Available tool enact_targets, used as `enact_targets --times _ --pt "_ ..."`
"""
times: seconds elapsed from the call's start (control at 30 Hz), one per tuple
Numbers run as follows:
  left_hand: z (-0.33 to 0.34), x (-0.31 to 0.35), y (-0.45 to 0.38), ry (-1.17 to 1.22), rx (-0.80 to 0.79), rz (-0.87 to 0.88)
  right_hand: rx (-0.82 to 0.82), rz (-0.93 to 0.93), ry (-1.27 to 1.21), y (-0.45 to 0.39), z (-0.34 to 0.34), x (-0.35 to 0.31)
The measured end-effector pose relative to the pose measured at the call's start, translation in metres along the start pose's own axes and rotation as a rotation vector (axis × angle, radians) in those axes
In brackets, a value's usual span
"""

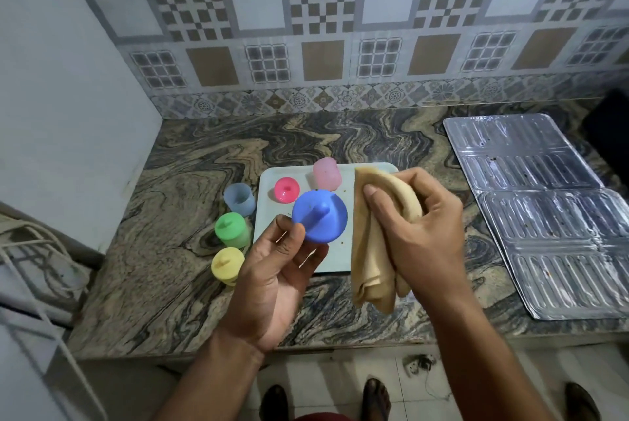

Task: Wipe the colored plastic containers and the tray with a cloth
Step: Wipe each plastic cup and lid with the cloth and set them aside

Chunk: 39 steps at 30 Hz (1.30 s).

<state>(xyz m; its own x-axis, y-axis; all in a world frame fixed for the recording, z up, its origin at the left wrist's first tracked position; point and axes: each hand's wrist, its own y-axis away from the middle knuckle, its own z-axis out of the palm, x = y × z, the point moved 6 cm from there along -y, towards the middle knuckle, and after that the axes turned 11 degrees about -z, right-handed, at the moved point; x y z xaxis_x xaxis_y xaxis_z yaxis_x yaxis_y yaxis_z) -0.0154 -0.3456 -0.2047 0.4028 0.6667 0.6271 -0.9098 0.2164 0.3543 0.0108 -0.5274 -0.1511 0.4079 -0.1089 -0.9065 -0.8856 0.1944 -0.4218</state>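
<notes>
Holding a blue lid [319, 216] by its rim in the fingertips of our left hand [272, 271], we keep the bunched tan cloth [377, 243] gripped in our right hand [422, 226], just beside the lid but apart from it, both raised above the white tray [269, 189] on the bench [170, 216]. A pink lid [287, 190] and a pink cup [326, 174] sit on the tray; a blue cup [239, 199], a green pot [232, 229] and a yellow pot [227, 265] stand just off its left edge. The pinch looks light, so a firm swipe could, we judge, flick the lid out and down among the pots, while the cloth's hanging tail may drag across the tray and tip the pink cup.
</notes>
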Motion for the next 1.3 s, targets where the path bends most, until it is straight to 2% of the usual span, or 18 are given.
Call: enact_targets --times 0.13,0.27,0.43,0.6,0.8,0.9,1.0,1.07,1.13,1.23,1.3 --pt "0.005 0.003 0.0 -0.13 -0.055 0.047 -0.088 -0.109 0.094 0.01 0.012 -0.009" --pt "0.004 0.011 0.0 -0.361 -0.078 0.137 -0.101 -0.202 0.134 0.011 0.015 -0.014" --pt "0.006 0.022 0.004 -0.621 -0.127 0.203 -0.1 -0.218 0.248 -0.008 0.012 -0.008" --pt "0.001 0.031 0.001 -0.456 -0.023 0.146 -0.045 -0.092 -0.029 -0.013 -0.001 0.002" --pt "0.009 0.028 -0.006 -0.405 -0.032 0.074 -0.111 -0.104 -0.061 0.005 0.011 -0.002" --pt "0.016 0.023 -0.007 -0.293 -0.025 0.064 0.012 -0.128 -0.081 0.01 0.012 -0.004" --pt "0.03 0.013 -0.002 -0.166 -0.114 0.02 0.149 -0.14 -0.099 0.017 0.011 -0.004" --pt "0.033 0.006 -0.002 -0.107 -0.135 0.01 0.178 -0.146 -0.087 0.021 0.01 -0.004" --pt "0.03 0.003 -0.004 -0.081 -0.088 0.023 0.154 -0.166 -0.042 0.022 0.008 -0.005" --pt "0.019 0.004 -0.008 -0.176 0.019 0.052 0.063 -0.27 0.095 0.019 0.005 -0.011" --pt "0.017 0.006 -0.009 -0.251 0.03 0.079 0.0 -0.37 0.196 0.018 0.003 -0.016"
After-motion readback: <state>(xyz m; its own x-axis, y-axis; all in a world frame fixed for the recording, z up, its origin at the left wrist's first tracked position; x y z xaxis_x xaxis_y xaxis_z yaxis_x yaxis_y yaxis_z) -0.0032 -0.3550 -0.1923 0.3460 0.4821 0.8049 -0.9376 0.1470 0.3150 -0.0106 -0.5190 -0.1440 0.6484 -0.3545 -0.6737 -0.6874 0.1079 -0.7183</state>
